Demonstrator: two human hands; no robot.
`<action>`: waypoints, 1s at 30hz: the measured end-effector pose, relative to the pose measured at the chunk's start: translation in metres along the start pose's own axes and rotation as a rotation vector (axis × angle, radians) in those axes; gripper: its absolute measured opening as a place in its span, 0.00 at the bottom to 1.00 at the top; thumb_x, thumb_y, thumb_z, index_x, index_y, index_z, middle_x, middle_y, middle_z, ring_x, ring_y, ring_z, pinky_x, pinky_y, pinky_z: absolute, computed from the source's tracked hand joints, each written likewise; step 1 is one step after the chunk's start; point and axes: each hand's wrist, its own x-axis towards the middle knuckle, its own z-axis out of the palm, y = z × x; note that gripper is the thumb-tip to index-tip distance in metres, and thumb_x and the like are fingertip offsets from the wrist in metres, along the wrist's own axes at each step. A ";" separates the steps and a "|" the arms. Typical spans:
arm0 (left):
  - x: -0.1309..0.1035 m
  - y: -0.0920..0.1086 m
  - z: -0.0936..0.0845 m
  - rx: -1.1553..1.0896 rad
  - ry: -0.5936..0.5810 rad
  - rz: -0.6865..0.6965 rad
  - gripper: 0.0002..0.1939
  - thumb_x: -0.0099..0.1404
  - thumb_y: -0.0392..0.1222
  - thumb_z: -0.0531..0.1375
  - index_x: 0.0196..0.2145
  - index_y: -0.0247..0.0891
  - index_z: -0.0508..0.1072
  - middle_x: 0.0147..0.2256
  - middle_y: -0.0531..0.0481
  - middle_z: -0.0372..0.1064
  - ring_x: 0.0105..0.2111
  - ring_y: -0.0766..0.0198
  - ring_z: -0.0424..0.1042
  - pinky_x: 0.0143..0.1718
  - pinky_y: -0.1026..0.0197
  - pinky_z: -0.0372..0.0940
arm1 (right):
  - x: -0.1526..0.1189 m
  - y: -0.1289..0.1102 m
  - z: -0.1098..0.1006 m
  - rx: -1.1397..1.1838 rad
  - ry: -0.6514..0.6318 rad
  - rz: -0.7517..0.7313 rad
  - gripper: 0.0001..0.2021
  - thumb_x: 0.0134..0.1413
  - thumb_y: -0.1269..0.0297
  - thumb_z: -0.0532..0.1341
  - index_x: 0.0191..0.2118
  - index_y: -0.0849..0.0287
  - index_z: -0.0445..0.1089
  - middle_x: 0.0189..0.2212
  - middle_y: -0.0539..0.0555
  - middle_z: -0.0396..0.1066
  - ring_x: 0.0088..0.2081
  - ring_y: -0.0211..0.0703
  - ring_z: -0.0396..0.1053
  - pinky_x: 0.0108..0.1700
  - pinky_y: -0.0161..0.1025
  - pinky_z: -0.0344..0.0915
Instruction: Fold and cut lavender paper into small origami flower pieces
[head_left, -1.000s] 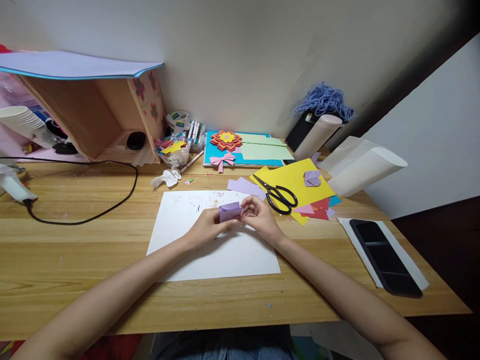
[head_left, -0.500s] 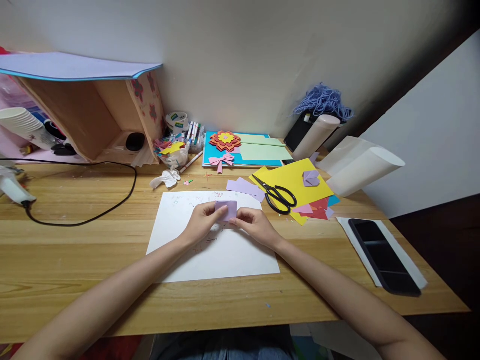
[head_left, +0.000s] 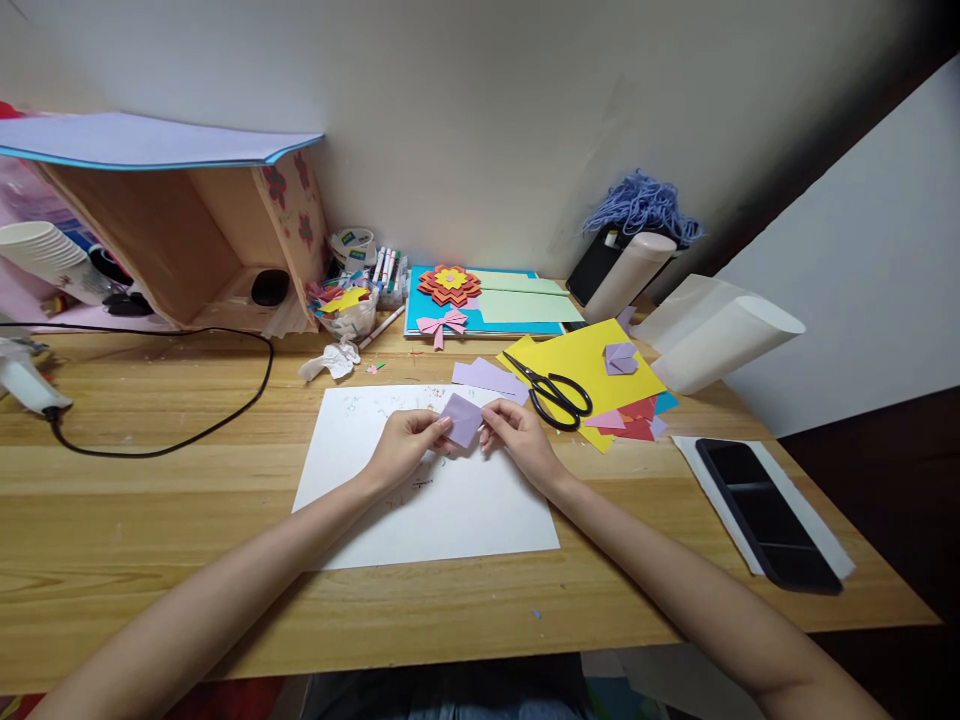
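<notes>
Purple paper (head_left: 463, 421) has swivelled to a diamond! Left hand (head_left: 405, 446) pinches its left corner, right hand (head_left: 523, 446) its right; black-handled scissors (head_left: 541, 382) lie right of the grip.

Legible text: none that can be read; directions run from the middle of the view.
Tape roll (head_left: 355, 240): 10 o'clock, small coloured label patches, their print too small to read.
Markers (head_left: 387, 266): 10 o'clock, any lettering on the white barrels too small to tell.
Paper cups (head_left: 36, 250): 9 o'clock, small printed design, blurred.
Phone (head_left: 765, 520): 4 o'clock, screen dark, nothing readable.
White sheet (head_left: 480, 520): 7 o'clock, scattered coloured marks, not decipherable.
</notes>
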 end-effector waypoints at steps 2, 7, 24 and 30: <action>-0.001 0.001 0.001 -0.026 -0.012 -0.013 0.20 0.56 0.55 0.61 0.29 0.31 0.75 0.26 0.44 0.75 0.27 0.59 0.74 0.33 0.59 0.67 | -0.001 -0.001 0.001 -0.007 -0.009 0.011 0.15 0.46 0.53 0.65 0.30 0.61 0.67 0.19 0.47 0.67 0.20 0.35 0.66 0.24 0.33 0.65; -0.002 0.003 0.004 -0.010 -0.027 -0.033 0.21 0.54 0.56 0.62 0.28 0.30 0.74 0.23 0.43 0.75 0.25 0.58 0.75 0.31 0.59 0.68 | -0.001 0.001 0.002 -0.057 -0.040 0.036 0.14 0.42 0.57 0.68 0.28 0.62 0.69 0.19 0.48 0.69 0.20 0.32 0.65 0.23 0.31 0.63; -0.003 -0.001 0.005 0.252 0.051 0.143 0.16 0.54 0.51 0.62 0.24 0.33 0.73 0.24 0.50 0.71 0.25 0.66 0.66 0.26 0.66 0.58 | -0.011 0.006 0.005 -0.214 -0.196 -0.051 0.11 0.50 0.57 0.63 0.28 0.61 0.69 0.22 0.50 0.70 0.24 0.36 0.69 0.29 0.34 0.66; -0.003 -0.003 0.005 0.270 0.096 0.104 0.15 0.58 0.50 0.59 0.25 0.33 0.74 0.23 0.51 0.70 0.24 0.67 0.65 0.25 0.66 0.56 | -0.006 0.002 0.006 -0.159 -0.145 -0.012 0.12 0.50 0.56 0.62 0.29 0.61 0.69 0.22 0.48 0.68 0.22 0.35 0.67 0.27 0.33 0.65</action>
